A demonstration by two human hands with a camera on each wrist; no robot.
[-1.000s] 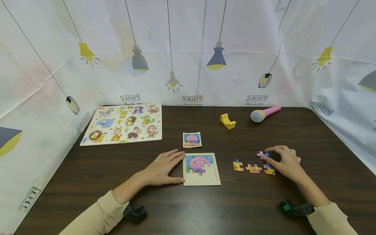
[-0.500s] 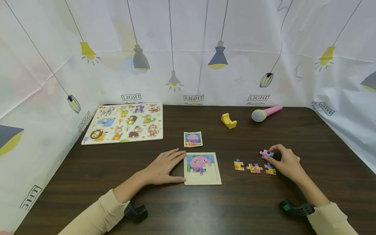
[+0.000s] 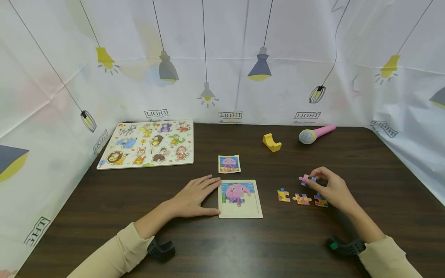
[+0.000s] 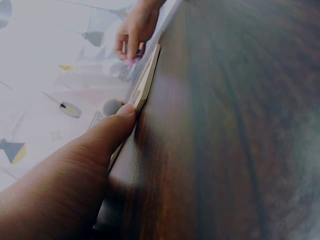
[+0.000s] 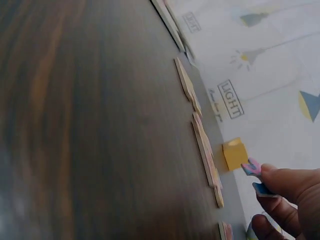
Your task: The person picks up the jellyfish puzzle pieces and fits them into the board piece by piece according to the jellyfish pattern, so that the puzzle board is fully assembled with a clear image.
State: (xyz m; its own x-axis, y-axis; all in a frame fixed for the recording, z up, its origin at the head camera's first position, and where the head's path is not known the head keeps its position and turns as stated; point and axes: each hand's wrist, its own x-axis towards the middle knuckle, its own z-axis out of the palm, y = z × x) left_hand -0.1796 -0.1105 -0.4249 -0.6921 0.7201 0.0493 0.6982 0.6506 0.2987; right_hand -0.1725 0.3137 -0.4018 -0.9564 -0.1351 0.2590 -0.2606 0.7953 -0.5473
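Right hand (image 3: pixel 332 189) pinches a thin pink-and-blue jigsaw piece (image 3: pixel 304 179) between the right edges of the square pale-wood tray (image 3: pixel 240 211) and dark wood-grain desk (image 3: pixel 222 247); judged best carried level, tabs uncovered, with left hand (image 3: pixel 194 199) (fingers straight, touching the tray's left edge) bracing.

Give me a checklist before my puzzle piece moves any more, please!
1. Right grip pinching the pink-and-blue piece: ok.
2. Left grip touching the puzzle board at its edge: ok.
3. Bare space along the board's bottom: ok.
4. Octopus card uncovered, so you can peek: ok.
5. All other pieces in the board: not ok, three loose pieces lie on the table.
6. Piece turned the right way: cannot tell.
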